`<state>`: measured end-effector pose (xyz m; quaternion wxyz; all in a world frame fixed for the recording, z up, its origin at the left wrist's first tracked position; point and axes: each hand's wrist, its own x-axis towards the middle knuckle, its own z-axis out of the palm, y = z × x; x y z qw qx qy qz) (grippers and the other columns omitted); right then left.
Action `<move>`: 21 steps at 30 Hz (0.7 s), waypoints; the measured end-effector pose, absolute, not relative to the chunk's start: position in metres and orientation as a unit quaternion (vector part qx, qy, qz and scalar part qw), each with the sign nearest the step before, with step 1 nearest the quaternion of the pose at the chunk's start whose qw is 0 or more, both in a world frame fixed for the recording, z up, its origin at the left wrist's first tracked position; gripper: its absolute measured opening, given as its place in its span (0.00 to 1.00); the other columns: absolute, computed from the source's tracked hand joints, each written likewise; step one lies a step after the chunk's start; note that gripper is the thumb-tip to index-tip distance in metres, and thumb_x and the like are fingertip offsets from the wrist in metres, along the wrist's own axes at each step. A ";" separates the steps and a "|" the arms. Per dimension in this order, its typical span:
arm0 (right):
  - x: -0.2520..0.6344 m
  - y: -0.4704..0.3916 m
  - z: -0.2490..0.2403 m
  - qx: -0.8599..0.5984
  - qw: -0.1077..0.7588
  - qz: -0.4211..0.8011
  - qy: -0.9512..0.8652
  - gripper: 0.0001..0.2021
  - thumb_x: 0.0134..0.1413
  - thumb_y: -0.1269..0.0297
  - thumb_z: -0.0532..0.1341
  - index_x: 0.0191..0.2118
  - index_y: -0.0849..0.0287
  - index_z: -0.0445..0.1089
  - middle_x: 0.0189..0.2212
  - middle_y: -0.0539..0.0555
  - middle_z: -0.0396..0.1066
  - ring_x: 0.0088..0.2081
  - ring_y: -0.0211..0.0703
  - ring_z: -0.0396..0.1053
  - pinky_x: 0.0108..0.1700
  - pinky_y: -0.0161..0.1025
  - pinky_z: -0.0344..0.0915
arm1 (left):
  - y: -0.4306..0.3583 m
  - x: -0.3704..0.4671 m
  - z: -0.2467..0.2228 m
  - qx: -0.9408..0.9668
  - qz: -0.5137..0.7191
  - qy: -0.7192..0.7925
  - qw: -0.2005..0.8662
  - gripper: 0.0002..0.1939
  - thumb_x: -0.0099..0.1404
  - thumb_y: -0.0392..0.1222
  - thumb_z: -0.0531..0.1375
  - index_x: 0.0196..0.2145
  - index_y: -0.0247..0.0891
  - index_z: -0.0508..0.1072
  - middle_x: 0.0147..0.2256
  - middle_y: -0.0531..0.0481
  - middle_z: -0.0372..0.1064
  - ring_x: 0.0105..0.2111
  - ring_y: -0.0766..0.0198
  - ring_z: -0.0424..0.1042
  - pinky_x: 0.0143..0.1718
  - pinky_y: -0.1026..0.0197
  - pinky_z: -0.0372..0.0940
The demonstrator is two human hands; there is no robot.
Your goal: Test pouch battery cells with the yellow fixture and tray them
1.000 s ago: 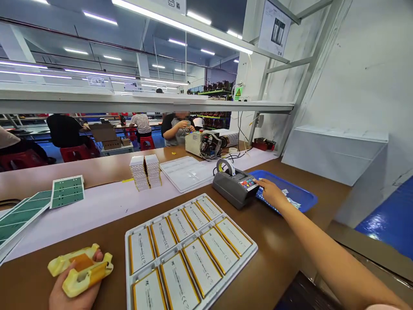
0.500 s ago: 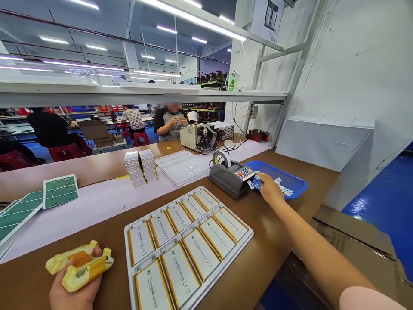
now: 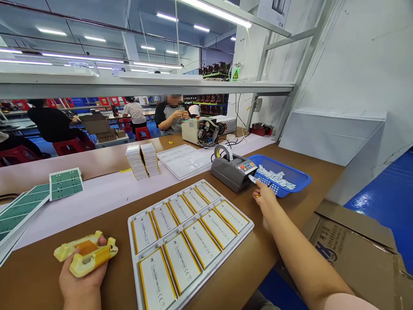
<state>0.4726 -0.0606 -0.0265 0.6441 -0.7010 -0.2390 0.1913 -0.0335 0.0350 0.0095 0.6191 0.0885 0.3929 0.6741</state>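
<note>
My left hand (image 3: 84, 282) is wrapped round a pale yellow plastic fixture (image 3: 87, 254) with raised corners and amber tape on it. At the front of a grey tape dispenser (image 3: 229, 173), my right hand (image 3: 266, 197) has its fingers closed at the end of a short white tape strip (image 3: 252, 178). A roll of tape (image 3: 223, 150) stands in the dispenser's top. Between my hands lies a white tray (image 3: 193, 306) with several flat white battery packs (image 3: 184, 257) edged in yellow. Just behind my right hand is a blue basket (image 3: 305, 178) holding many small white pieces.
Stacked battery packs (image 3: 143, 161) and clear plastic trays (image 3: 183, 160) are behind the tray. Green panels (image 3: 66, 184) lie at left. A machine (image 3: 200, 131) is at the back, with a person (image 3: 172, 118) beyond. A shelf (image 3: 145, 89) crosses above; cardboard boxes (image 3: 351, 245) sit low right.
My right hand has moved from beside the dispenser's buttons and basket down to the tape strip at its outlet. My left hand still holds the fixture; the view has shifted slightly.
</note>
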 end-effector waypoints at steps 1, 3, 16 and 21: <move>0.472 -0.063 -0.023 -0.692 0.665 0.176 -0.220 0.20 0.46 0.41 0.48 0.24 0.54 0.50 0.15 0.41 0.40 0.15 0.31 0.41 0.14 0.30 0.45 | 0.035 -0.033 0.009 0.091 0.679 0.384 0.619 0.13 0.47 0.30 0.50 0.34 0.36 0.60 0.40 0.46 0.63 0.41 0.53 0.65 0.30 0.54 0.65; 0.469 -0.074 -0.012 -0.677 0.683 0.151 -0.227 0.19 0.44 0.42 0.52 0.26 0.54 0.51 0.18 0.42 0.45 0.17 0.31 0.45 0.17 0.30 0.48 | 0.034 -0.031 0.009 0.086 0.689 0.372 0.617 0.14 0.47 0.29 0.50 0.34 0.35 0.60 0.41 0.46 0.63 0.41 0.54 0.65 0.28 0.56 0.65; 0.427 -0.054 0.026 -0.512 0.028 0.253 -0.820 0.18 0.34 0.54 0.65 0.33 0.60 0.65 0.40 0.53 0.57 0.39 0.42 0.60 0.42 0.35 0.58 | 0.035 -0.025 0.006 0.108 0.698 0.364 0.608 0.19 0.45 0.29 0.50 0.38 0.33 0.61 0.48 0.47 0.60 0.46 0.55 0.61 0.29 0.59 0.63; 0.426 -0.038 0.007 -0.542 -0.003 0.263 -0.798 0.26 0.28 0.54 0.68 0.37 0.59 0.64 0.40 0.53 0.57 0.38 0.43 0.60 0.39 0.36 0.59 | 0.035 -0.026 0.005 0.116 0.687 0.377 0.611 0.19 0.46 0.28 0.51 0.38 0.34 0.61 0.48 0.48 0.60 0.45 0.55 0.61 0.29 0.58 0.64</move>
